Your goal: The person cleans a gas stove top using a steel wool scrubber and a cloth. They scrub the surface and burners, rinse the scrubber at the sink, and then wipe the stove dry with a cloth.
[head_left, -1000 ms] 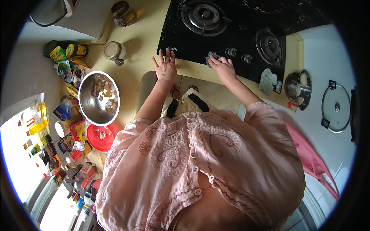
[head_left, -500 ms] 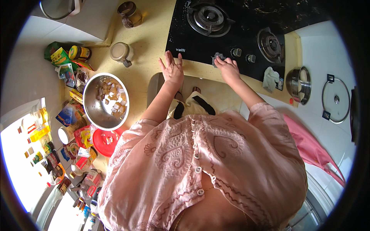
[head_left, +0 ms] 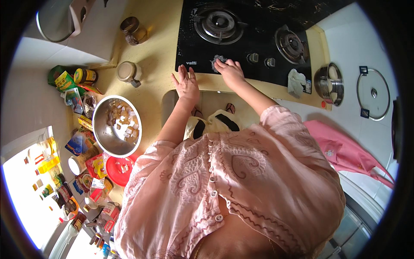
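My right hand (head_left: 233, 75) presses a grey metal-mesh scouring pad (head_left: 219, 58) onto the black glass gas cooktop (head_left: 192, 48). The pad lies near the cooktop's front edge, left of two control knobs (head_left: 252, 58), its lower part covered by my fingers. To its left, my left hand (head_left: 187, 86) rests at the front edge of the cooktop and counter. Its fingers are spread and nothing is in them. Behind the hands sits the large left burner (head_left: 219, 23), with a second burner (head_left: 292, 44) to the right.
A steel bowl of brownish chunks (head_left: 98, 138) stands left, beside a red dish (head_left: 114, 176) and crowded packets and jars. Two glass jugs (head_left: 128, 72) sit on the counter. Right are a crumpled white cloth (head_left: 296, 83), a steel pot (head_left: 323, 82) and a hanging glass lid (head_left: 374, 103).
My right hand has slid the scouring pad leftward over the cooktop, away from the knobs. My left hand stays near the front edge. The whole view has shifted slightly.
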`<state>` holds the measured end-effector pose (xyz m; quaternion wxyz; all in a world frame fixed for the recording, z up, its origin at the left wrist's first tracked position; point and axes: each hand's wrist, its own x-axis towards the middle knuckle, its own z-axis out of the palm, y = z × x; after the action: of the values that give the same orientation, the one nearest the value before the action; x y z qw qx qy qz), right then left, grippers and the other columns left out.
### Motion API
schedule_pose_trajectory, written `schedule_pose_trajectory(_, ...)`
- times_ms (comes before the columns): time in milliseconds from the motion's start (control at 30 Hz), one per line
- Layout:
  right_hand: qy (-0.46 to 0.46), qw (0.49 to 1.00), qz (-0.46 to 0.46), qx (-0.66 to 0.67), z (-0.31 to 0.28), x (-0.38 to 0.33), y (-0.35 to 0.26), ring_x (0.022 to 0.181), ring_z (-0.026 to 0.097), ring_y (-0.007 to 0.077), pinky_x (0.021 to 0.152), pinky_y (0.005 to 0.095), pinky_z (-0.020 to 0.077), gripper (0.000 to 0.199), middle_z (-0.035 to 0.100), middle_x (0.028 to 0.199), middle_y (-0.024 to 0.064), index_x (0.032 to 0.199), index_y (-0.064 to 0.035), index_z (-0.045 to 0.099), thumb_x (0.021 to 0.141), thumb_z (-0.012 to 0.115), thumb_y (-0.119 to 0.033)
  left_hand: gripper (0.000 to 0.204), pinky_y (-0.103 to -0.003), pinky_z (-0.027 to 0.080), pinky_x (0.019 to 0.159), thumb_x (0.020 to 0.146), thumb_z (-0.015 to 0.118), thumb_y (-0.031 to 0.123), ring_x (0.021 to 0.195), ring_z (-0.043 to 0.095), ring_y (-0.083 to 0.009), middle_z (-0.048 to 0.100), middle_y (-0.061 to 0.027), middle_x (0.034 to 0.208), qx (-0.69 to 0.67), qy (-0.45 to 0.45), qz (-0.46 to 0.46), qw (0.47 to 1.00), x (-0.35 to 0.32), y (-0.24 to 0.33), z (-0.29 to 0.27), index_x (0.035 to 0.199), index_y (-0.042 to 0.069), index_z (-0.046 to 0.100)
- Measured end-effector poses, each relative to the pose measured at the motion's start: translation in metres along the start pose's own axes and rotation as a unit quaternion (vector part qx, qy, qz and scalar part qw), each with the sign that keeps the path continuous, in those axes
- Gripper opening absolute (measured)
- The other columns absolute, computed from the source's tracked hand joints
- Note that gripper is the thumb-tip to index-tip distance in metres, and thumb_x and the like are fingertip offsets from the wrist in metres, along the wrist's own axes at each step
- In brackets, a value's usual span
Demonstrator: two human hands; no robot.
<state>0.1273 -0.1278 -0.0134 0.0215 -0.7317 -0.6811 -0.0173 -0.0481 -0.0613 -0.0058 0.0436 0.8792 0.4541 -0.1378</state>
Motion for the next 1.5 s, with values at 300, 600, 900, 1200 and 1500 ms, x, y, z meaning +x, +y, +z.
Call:
schedule_pose_trajectory(300, -0.04, 0.986, 0.156, -0.047, -0.003, -0.108, 0.112, 0.09, 0.047, 0.0139, 0.076, 0.0336, 0.0357, 0.034, 0.052, 0.121, -0.0124, 0.111, -0.0236, 0.056, 0.08, 0.043, -0.018, 0.058, -0.056, 0.006, 0.104, 0.082, 0.043, 0.015, 0.134, 0.012, -0.0258, 0.019, -0.0077, 0.145, 0.02, 0.013, 0.055, 0.998, 0.015, 0.051, 0.009, 0.137, 0.01, 0.025)
schedule_pose_trajectory(600, 0.002, 0.988, 0.15, -0.039, 0.004, -0.13, 0.123, 0.087, 0.048, 0.0153, 0.074, 0.0333, 0.0365, 0.027, 0.057, 0.111, -0.0104, 0.103, -0.0246, 0.059, 0.081, 0.044, -0.019, 0.059, -0.056, 0.005, 0.104, 0.082, 0.044, 0.015, 0.134, 0.012, -0.0256, 0.017, -0.0053, 0.145, 0.047, -0.029, 0.09, 0.994, 0.015, 0.12, -0.011, 0.138, 0.01, 0.024)
schedule_pose_trajectory(900, 0.008, 0.977, 0.198, -0.077, 0.021, -0.15, 0.193, 0.091, 0.049, 0.0168, 0.079, 0.0377, 0.0354, 0.027, 0.057, 0.112, -0.0081, 0.101, -0.0225, 0.059, 0.08, 0.043, -0.018, 0.058, -0.055, 0.006, 0.105, 0.083, 0.043, 0.013, 0.134, 0.012, -0.0251, 0.018, -0.0051, 0.145, 0.06, -0.004, 0.079, 0.995, 0.011, 0.151, 0.0, 0.138, 0.01, 0.023)
schedule_pose_trajectory(1200, -0.01, 0.956, 0.259, -0.137, 0.024, -0.133, 0.25, 0.088, 0.049, 0.0159, 0.074, 0.0388, 0.0341, 0.02, 0.06, 0.095, -0.007, 0.086, -0.0164, 0.062, 0.081, 0.043, -0.018, 0.062, -0.054, 0.007, 0.105, 0.08, 0.046, 0.012, 0.134, 0.013, -0.027, 0.018, -0.006, 0.145, 0.043, -0.008, 0.061, 0.997, 0.008, 0.176, -0.001, 0.138, 0.009, 0.023)
schedule_pose_trajectory(1500, 0.06, 0.969, 0.234, -0.047, 0.027, -0.122, 0.251, 0.088, 0.05, 0.0188, 0.073, 0.0386, 0.0359, 0.02, 0.059, 0.088, -0.0031, 0.091, -0.0162, 0.059, 0.083, 0.042, -0.021, 0.062, -0.054, 0.007, 0.105, 0.08, 0.046, 0.012, 0.134, 0.014, -0.0272, 0.018, -0.0066, 0.145, 0.049, -0.013, 0.042, 0.998, 0.007, 0.188, -0.003, 0.138, 0.01, 0.023)
